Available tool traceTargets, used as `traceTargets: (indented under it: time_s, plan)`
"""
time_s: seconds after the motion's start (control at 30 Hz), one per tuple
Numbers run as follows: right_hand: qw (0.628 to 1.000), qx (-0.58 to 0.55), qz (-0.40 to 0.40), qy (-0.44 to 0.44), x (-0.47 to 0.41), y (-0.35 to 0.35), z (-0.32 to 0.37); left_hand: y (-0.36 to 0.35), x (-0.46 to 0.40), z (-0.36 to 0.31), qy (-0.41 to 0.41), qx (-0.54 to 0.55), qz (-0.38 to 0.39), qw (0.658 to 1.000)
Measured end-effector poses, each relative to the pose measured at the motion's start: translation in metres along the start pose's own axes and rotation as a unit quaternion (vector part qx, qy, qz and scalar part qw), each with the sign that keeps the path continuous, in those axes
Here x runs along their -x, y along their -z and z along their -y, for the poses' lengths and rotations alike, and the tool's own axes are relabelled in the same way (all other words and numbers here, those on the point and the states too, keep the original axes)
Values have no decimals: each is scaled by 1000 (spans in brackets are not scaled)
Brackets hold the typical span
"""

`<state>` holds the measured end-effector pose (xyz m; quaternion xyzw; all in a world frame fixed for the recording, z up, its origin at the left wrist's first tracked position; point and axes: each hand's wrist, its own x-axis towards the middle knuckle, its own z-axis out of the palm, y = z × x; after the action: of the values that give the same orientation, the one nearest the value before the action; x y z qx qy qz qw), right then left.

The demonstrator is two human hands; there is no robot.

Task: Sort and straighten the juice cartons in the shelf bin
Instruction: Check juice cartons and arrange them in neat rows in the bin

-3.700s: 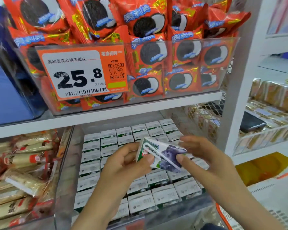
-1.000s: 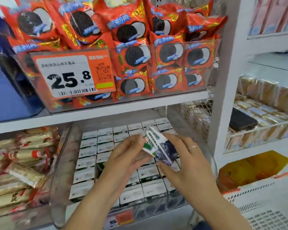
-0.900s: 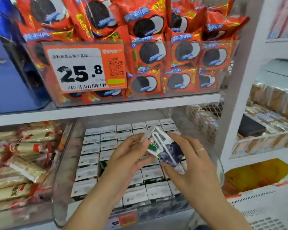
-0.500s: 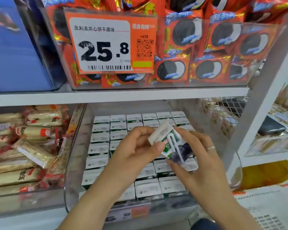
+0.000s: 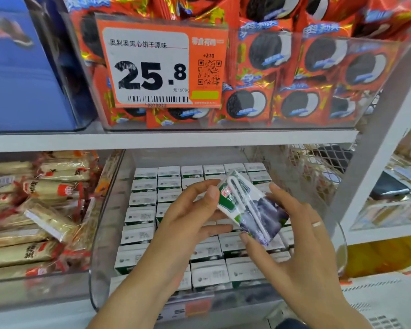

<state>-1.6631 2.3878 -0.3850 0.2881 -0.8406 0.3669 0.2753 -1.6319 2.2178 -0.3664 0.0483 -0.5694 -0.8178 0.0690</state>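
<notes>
Shelf bin (image 5: pixel 97 269) seemingly nearer; hands (both) still grip carton (image 5: pixel 249 207).

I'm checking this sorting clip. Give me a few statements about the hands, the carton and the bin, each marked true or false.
1. Both hands hold one carton above the bin. True.
2. The held carton stands upright. False: it is tilted.
3. A straw is stuck on the carton's upward face. True.
4. The right hand wears a ring. True.
5. The cartons in the bin lie in a loose heap. False: they stand in rows.
6. The left hand rests on the shelf edge. False: it grips the carton.
</notes>
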Motion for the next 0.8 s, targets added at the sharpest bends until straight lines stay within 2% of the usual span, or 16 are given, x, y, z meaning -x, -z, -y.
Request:
traceTargets:
  time_s: [0.2, 0.43, 0.6, 0.67, 0.8]
  plan:
    - [1000, 8, -3, 17, -4, 2, -2, 0, -3, -2, 19, 120, 13, 992]
    - [996, 31, -45, 64, -3, 5, -3, 1, -2, -1, 27, 136, 44, 989]
    - [992, 56, -53, 102, -3, 9, -2, 0, -4, 2, 45, 157, 31, 986]
    - [996, 35, -34, 73, -4, 11, 0, 1, -4, 2, 48, 154, 28, 987]
    - [997, -23, 21, -70, -6, 15, 6, 7, -5, 0, 47, 102, 50, 992]
